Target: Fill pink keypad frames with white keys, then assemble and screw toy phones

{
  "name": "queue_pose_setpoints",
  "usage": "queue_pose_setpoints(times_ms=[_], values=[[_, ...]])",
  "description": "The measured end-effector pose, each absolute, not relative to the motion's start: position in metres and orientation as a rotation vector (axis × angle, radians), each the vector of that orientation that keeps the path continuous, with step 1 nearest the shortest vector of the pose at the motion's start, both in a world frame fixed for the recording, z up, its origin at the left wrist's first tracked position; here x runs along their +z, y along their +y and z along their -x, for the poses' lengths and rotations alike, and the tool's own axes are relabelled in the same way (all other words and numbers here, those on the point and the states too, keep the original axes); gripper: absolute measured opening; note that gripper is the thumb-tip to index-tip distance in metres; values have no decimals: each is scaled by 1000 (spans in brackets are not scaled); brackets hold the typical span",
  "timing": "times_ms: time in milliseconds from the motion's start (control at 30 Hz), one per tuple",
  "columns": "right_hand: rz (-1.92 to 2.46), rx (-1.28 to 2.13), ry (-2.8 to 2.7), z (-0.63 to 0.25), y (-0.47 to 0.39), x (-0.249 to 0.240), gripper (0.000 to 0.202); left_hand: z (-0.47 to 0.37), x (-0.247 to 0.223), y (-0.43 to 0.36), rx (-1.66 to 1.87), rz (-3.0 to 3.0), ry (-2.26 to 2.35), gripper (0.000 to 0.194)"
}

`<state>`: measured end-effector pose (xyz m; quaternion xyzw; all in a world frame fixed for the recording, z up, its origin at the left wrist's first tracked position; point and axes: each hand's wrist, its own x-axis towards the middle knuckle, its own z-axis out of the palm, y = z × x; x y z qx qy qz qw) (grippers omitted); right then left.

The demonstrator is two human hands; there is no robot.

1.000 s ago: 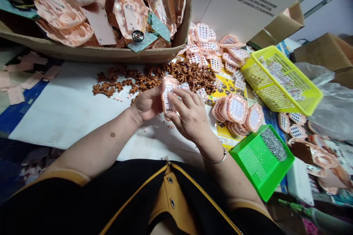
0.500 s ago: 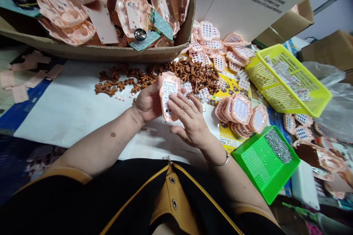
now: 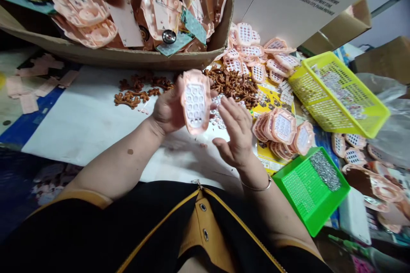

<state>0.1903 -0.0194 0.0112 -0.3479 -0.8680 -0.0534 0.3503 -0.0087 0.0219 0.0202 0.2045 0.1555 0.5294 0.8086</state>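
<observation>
The pink casing (image 3: pixel 206 94) looks like smooth plastic with a soft sheen; the brown pieces (image 3: pixel 235 87), glossy plastic; the yellow basket (image 3: pixel 315 106) and green tray (image 3: pixel 296 194), perforated plastic; the bracelet (image 3: pixel 260 187), shiny metal; the large open carton (image 3: pixel 128 56), matt cardboard; the bag (image 3: pixel 384 128), crinkled clear plastic.

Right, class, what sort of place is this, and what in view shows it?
Probably an assembly workshop for plastic goods: a brown cardboard box brims with pale-pink plastic shells and teal circuit boards, and stacked pale-pink plastic casings stand beside a green plastic basket holding small silvery pieces.
</observation>
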Motion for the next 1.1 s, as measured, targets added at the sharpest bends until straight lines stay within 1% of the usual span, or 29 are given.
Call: queue_pose_setpoints(times_ms=[67,100,167,233,333,400,533,633,800,833,900,967,1000,1100], values=[[989,-131,-2230,-197,-17,6,53,20,31,25,1204,-456,320,69],[1049,-112,-2260,-199,-15,2,46,25,36,26,1262,-444,328,72],[1152,-47,-2377,-198,-9,-7,35,33,42,27,1366,-430,329,73],[1163,22,-2497,-189,-3,-15,31,36,43,28,1433,-450,285,74],[1094,54,-2585,-164,7,-21,32,34,41,28,1483,-458,262,78],[1053,26,-2641,-147,13,-22,30,32,41,28,1477,-447,292,77],[1111,-11,-2678,-133,29,-24,24,32,45,28,1438,-432,307,65],[1236,71,-2497,-138,47,-26,25,33,44,28,1402,-421,338,63],[1387,347,-2133,-159,78,-21,25,34,43,28,1364,-447,377,65],[1454,328,-2086,-164,81,-19,23,34,44,28,1369,-433,388,65],[1547,168,-2041,-173,79,-15,23,36,45,28,1378,-430,389,67],[1519,-10,-2077,-175,66,-13,29,37,46,28,1370,-480,349,70],[1465,-43,-2129,-174,56,-13,32,38,47,28,1371,-508,332,72],[1296,96,-2432,-158,24,-15,31,40,45,29,1400,-520,351,71]])
